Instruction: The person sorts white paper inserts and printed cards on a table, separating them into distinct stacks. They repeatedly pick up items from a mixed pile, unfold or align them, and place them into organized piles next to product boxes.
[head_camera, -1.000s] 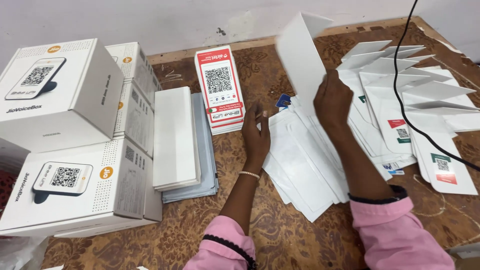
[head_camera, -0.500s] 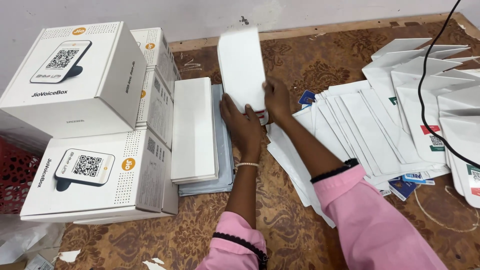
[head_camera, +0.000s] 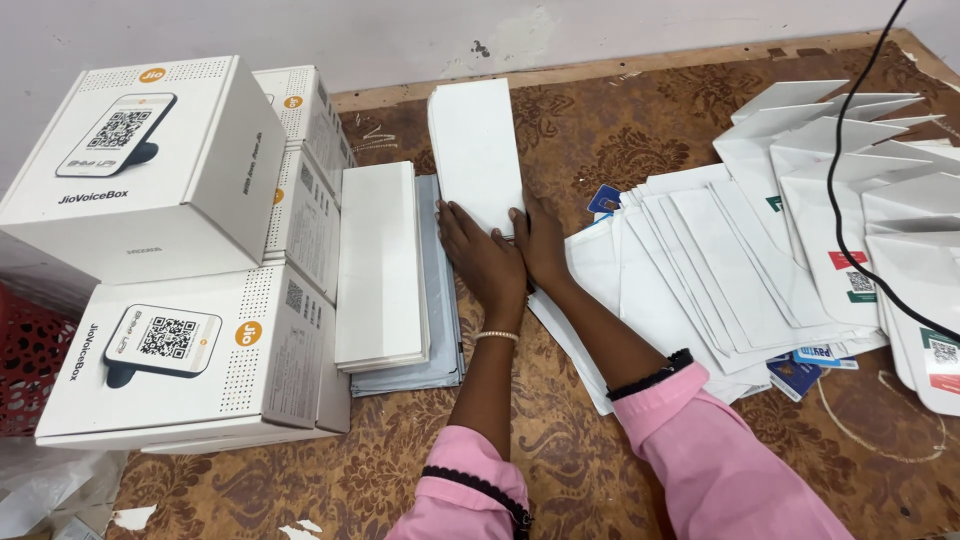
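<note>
Both my hands rest flat on the near end of a white folded card sleeve (head_camera: 476, 150) that lies on the brown patterned table (head_camera: 620, 140). My left hand (head_camera: 482, 262) presses its lower left corner, fingers spread. My right hand (head_camera: 540, 243) presses the lower right corner beside it. To the left lies a stack of white flat sleeves (head_camera: 378, 262) on grey sheets (head_camera: 443, 300). To the right, several white envelopes (head_camera: 700, 270) are fanned out.
White cube-shaped product boxes (head_camera: 150, 160) are stacked at the left, another box (head_camera: 190, 360) below them. More folded white cards (head_camera: 880, 190) lie at the far right under a black cable (head_camera: 838, 200). A red basket (head_camera: 25, 360) shows at the left edge.
The white sleeve was held upright over the envelopes, then carried left and laid flat over the red-and-white card. Both hands now press on its near end.
</note>
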